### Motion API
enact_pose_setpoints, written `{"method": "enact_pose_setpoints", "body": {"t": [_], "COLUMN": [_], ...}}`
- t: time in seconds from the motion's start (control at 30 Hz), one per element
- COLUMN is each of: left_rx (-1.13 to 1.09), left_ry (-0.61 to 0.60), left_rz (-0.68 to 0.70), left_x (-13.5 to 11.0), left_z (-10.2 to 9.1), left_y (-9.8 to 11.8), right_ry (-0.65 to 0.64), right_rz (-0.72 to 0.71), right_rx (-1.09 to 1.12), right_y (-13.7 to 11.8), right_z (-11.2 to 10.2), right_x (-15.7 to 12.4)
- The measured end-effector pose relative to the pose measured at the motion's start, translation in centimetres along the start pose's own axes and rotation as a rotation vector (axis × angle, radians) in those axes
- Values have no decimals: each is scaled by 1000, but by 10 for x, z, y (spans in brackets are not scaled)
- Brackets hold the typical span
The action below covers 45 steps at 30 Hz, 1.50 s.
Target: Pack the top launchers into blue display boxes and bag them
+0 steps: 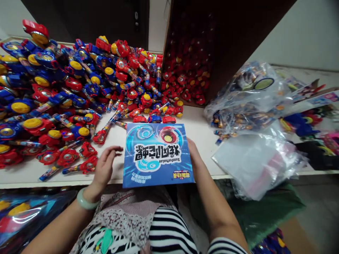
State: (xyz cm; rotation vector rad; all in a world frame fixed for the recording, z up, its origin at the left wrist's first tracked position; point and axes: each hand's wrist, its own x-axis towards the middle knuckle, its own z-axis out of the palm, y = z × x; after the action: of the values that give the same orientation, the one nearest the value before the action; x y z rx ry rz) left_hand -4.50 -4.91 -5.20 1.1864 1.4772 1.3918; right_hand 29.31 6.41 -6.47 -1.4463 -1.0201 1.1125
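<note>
A blue printed cardboard box [159, 173], with spinning-top pictures and large lettering that reads upside down from here, is in front of my body at the table's front edge. My right hand [192, 153] grips the box's right side, its fingers mostly hidden behind the edge. My left hand [105, 164] is off the box's left side, fingers loosely bent and apart, holding nothing. Several red and blue spinning-top toys [155, 118] show in a row just beyond the box's far edge; whether they sit inside it I cannot tell.
A large heap of red and blue spinning-top toys [66, 88] covers the table's left. Behind stands a tall brown carton [225, 46] with red toys inside. Clear plastic bags [254, 102] and flat plastic sheets [254, 158] lie at right. A green sack [270, 208] is below the table.
</note>
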Motion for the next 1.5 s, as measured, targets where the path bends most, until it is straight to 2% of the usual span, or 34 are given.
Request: {"method": "enact_pose_setpoints", "body": {"t": [0.07,0.1,0.17,0.2,0.27,0.3,0.43,0.57,0.83,1.03,1.1,1.17,1.2,1.27,1.3,1.33,1.37,1.43,1.5], "left_rx": [93,182,389,486,661,750,986,1027,1047,1017,1038,1071,1083,1099,1102,1101,1090,1044,985], "left_ry": [-59,-152,-367,-455,-580,-618,-628,-642,-582,-681,-692,-693,-701,-720,-728,-736,-741,-744,-716], "left_rz": [248,392,601,652,664,647,617,662,740,807,799,782,767,726,707,693,687,694,694], "left_x": [32,47,73,82,93,96,95,98,140,132,129,131,133,138,141,143,145,145,143], "left_z": [4,9,22,29,40,44,46,40,44,36,32,28,27,25,25,25,26,27,28], "left_y": [28,44,70,79,87,86,70,61,55,58,57,54,52,48,47,46,45,45,44], "right_ry": [37,-4,-198,-306,-458,-494,-512,-485,-338,-349,-375,-320,-248,41,194,443,623,762,789], "right_rz": [-257,-430,-722,-787,-797,-768,-652,-626,-687,-691,-718,-732,-725,-597,-491,-241,25,222,294], "right_rx": [-142,-259,-540,-668,-877,-956,-1099,-1025,-992,-938,-846,-718,-661,-635,-661,-762,-869,-904,-909], "right_y": [-28,-44,-75,-87,-103,-106,-100,-89,-75,-65,-62,-60,-60,-56,-53,-48,-41,-24,-7], "right_z": [-6,-8,-5,-1,8,12,22,24,45,57,50,22,-1,-66,-103,-140,-175,-229,-259], "right_x": [-5,-8,-15,-19,-24,-26,-29,-28,4,-13,-20,-22,-22,-24,-26,-30,-36,-48,-59]}}
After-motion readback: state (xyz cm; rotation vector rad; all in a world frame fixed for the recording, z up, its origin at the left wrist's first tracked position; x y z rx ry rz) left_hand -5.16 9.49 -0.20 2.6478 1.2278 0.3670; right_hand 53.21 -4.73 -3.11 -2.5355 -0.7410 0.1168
